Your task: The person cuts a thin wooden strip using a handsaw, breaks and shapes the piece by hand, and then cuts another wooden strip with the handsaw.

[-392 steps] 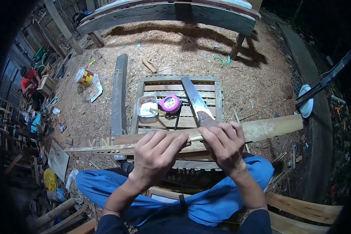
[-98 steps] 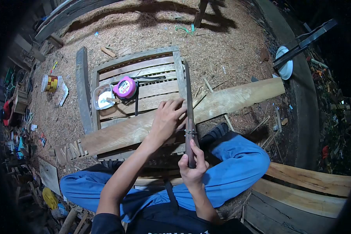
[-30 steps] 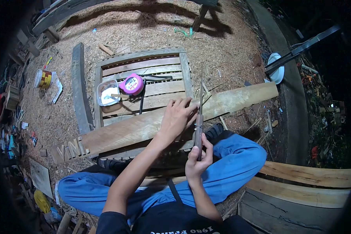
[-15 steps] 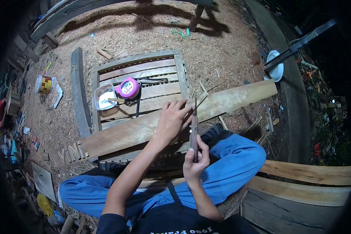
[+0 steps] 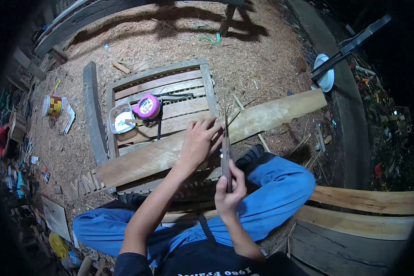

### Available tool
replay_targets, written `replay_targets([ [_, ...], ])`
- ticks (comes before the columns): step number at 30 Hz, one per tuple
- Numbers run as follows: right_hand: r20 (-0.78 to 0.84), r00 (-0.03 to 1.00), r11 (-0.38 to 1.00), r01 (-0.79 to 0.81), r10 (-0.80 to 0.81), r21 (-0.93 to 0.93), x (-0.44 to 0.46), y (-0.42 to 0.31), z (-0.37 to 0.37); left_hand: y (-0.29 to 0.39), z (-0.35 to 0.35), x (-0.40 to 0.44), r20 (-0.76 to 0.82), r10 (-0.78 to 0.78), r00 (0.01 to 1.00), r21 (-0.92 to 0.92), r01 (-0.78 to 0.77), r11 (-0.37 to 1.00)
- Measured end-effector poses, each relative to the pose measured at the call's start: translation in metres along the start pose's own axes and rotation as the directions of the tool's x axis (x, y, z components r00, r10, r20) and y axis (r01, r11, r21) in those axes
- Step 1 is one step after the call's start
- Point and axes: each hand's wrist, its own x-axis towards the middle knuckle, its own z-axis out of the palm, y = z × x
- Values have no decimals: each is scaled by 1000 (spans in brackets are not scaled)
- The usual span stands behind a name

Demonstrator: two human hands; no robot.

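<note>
My right hand (image 5: 231,189) is wrapped round the dark handle of a handsaw (image 5: 226,163). Its thin blade is seen edge-on and points away from me, across the long wooden board (image 5: 280,113). My left hand (image 5: 198,143) is closed with its fingertips at the blade, over the board. Whatever thin piece the left fingers pinch is too small to make out. Thin wooden strips (image 5: 88,181) lie in letter-like shapes on the board's left end. Beyond the blade, a loose stick (image 5: 234,117) crosses the board at an angle.
A slatted wooden frame (image 5: 204,87) lies under the board. On it are a pink tape measure (image 5: 147,106) and a plastic tub (image 5: 114,125) of white stuff with a stick in it. A grey beam (image 5: 93,110), a yellow-brown can (image 5: 53,106) and a white basin (image 5: 325,76) stand around.
The saw has shifted, and more of its blade now shows beyond my left fingers. Both hands keep their grip, and the whole view has moved slightly.
</note>
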Motion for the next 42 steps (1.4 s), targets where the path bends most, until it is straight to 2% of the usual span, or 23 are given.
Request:
replay_targets([
  [2,23,999,999,-46,45,16,-1,-7,-2,2,-4,-3,1,-4,1000,0,4,1000],
  [6,37,999,998,41,-39,-49,-6,-3,-7,4,-4,0,-13,-18,1000,-15,17,1000],
  [9,85,992,996,-88,89,-11,5,-5,-4,2,-4,-2,21,-19,1000,-16,20,1000],
  [12,24,998,997,54,-53,-47,-13,-6,-8,2,-5,0,9,-28,1000,11,28,1000],
  [13,20,998,997,56,-56,-49,-7,-6,-6,3,-2,0,23,-26,999,6,26,1000],
  [16,56,993,994,-107,107,10,12,-11,0,4,0,-4,37,-26,999,-1,26,1000],
  [17,56,992,994,-113,112,15,7,-12,-1,2,-4,-3,34,-27,999,5,26,1000],
  [19,41,999,998,12,-10,-55,2,-23,-7,3,-6,-1,-4,-12,1000,23,13,1000],
  [21,22,999,997,31,-30,-72,6,-22,-7,3,-4,0,13,-28,1000,-26,28,999],
  [23,23,983,984,-180,180,0,19,-21,-2,3,-2,-3,12,-22,1000,-17,22,1000],
  [25,26,978,978,-208,208,27,8,-20,-2,5,-6,-3,11,-9,1000,3,9,1000],
  [28,-41,994,994,95,-97,-48,-4,-15,-9,1,-3,1,-25,-19,999,-2,19,1000],
  [29,-45,994,994,93,-96,-53,-2,-10,-12,2,-1,-2,-23,-21,1000,-20,21,1000],
  [31,3,987,986,-161,161,38,18,-18,-7,2,-1,-3,-30,-15,999,-24,15,1000],
  [32,-35,972,967,-227,232,120,18,-5,-6,2,-1,-4,-38,-16,999,-31,15,999],
  [33,-40,965,948,-244,258,206,18,-3,-10,2,-2,-4,-49,-19,999,-38,17,999],
  [35,-96,967,954,-212,237,214,9,-6,-19,1,-2,-3,-51,-30,998,-57,27,998],
  [36,-153,988,998,29,-21,47,17,-3,-16,-1,-2,-2,-52,-38,998,-88,33,996],
  [37,-152,988,999,24,-18,40,17,-7,-18,-1,-3,-2,-50,-44,998,-118,38,992],
  [39,-172,953,951,-209,250,227,19,-20,-20,-1,-2,-2,-59,-45,997,-125,37,991],
  [42,-137,959,954,-216,247,206,19,-10,-24,-3,-1,-2,-89,-38,995,-116,28,993],
])
